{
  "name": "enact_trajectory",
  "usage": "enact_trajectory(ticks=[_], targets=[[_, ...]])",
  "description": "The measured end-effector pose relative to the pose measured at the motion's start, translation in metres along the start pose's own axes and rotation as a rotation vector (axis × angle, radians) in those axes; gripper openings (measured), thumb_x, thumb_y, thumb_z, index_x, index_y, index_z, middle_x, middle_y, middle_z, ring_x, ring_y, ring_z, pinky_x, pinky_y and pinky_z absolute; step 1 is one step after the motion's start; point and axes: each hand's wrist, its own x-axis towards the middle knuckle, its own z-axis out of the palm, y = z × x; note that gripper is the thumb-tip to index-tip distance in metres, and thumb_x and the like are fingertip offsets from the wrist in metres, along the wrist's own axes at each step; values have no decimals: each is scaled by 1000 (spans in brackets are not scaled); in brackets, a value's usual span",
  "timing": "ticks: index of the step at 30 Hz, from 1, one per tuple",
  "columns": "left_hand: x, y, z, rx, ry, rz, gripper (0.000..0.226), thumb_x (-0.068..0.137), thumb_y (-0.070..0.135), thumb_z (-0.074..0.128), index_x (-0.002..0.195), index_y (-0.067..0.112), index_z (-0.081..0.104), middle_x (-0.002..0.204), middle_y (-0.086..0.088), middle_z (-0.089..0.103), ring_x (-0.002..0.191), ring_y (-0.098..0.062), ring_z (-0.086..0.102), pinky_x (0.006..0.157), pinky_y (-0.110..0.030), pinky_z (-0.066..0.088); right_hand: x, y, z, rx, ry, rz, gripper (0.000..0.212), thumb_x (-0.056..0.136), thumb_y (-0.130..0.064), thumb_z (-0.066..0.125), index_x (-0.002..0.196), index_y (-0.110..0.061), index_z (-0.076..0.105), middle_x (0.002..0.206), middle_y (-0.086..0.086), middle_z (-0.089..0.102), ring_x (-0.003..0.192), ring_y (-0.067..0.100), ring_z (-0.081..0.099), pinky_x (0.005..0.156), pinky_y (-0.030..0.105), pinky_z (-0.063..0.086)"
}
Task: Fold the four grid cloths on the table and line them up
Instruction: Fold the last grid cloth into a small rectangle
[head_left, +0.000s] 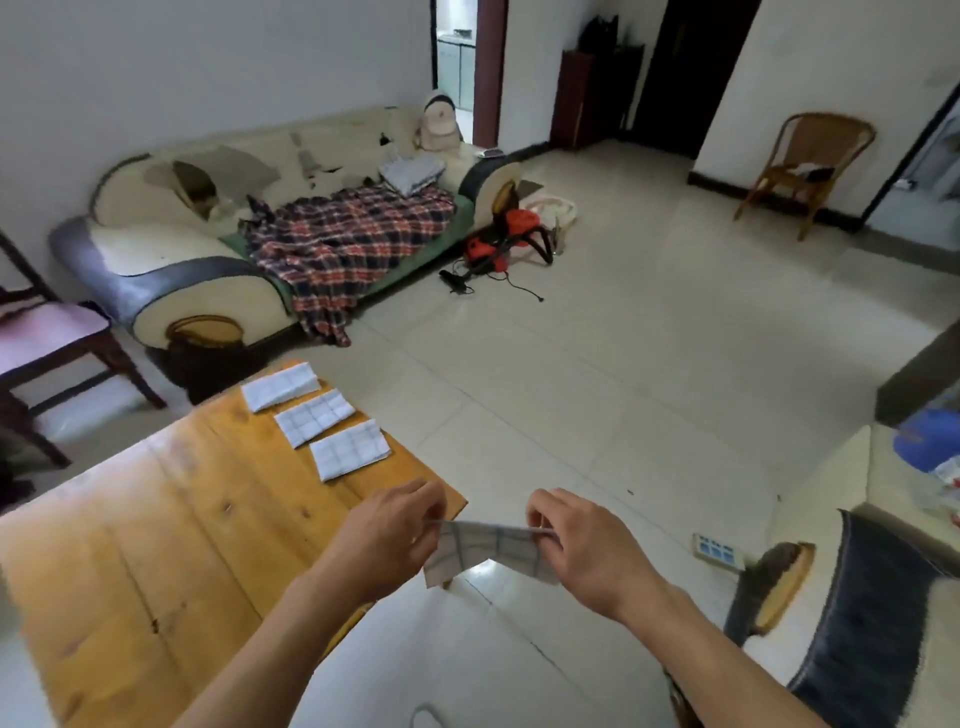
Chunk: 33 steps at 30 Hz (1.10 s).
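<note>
Varnished yellow wood table (156, 545), soft woven grid cloth (488, 551), glossy tiled floor (623, 364), wicker chair (810, 161)

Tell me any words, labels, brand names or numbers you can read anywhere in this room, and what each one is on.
None can be read.
Grid cloth held between the left hand and right hand: printed lines only, no writing.
Three folded cloths on the wooden table: the same grid, no text.
Blue and white packet on the floor: marks too blurred to read.
Blue tub at the right edge: too blurred to tell.
</note>
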Motion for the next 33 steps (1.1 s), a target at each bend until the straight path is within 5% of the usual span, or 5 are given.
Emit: enact_trajectory(ticks=[9,16,26,33], targets=[[22,-90,-13,-139,78,-295,9,96,30,56,94,36,50,91,19,55,83,-6,53,68,-20,48,140,-39,5,-85,-169,-157,9,88,-19,48,87,-28,45,87,-7,54,77,20,53,66,34,46],[9,-135,-24,-175,147,-502,11,96,29,60,92,36,52,89,21,54,81,-5,53,69,-23,51,209,-59,35,-49,-279,-309,13,91,-19,51,88,-29,44,89,-6,56,76,16,52,58,19,36],[53,-160,2,-324,216,-882,19,93,20,66,88,36,56,90,18,59,86,-6,58,71,-22,54,326,-26,75,45,-444,-467,11,95,-21,56,95,-30,51,95,-11,57,83,9,55,68,17,47],[89,-176,39,-417,344,-1134,19,93,13,64,83,28,57,78,9,59,73,-9,54,59,-16,40,409,4,120,69,-595,-612,13,94,-20,58,96,-32,52,95,-13,58,82,7,55,70,20,49]])
